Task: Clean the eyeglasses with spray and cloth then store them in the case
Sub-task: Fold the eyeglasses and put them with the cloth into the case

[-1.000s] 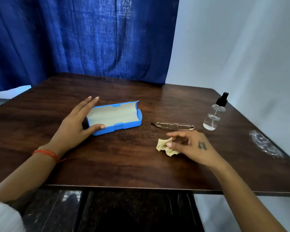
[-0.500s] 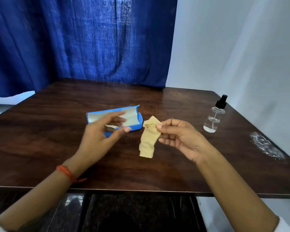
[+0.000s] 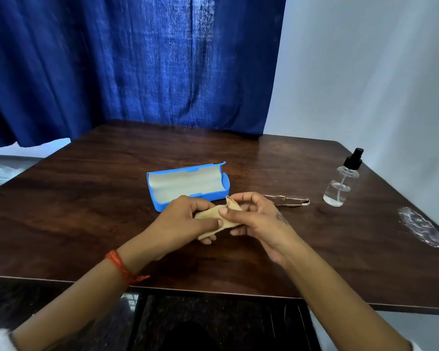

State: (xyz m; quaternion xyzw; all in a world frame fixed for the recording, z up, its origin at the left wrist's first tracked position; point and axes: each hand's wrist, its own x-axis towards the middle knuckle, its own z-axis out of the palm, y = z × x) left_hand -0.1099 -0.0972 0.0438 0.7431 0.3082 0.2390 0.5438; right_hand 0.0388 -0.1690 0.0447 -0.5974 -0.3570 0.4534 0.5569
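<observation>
While cloth (image 3: 214,219) is pinched by left hand (image 3: 185,221) and right hand (image 3: 254,219) above table (image 3: 86,224) | glasses (image 3: 285,200) folded beside open case (image 3: 188,186) | risk: spray (image 3: 340,183) skipped, lenses wiped dry

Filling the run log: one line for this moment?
both hands hold cloth | glasses on table | case open

On the table (image 3: 86,211), case (image 3: 188,184) lies left of eyeglasses (image 3: 287,200), spray bottle (image 3: 340,183) farthest right.
</observation>
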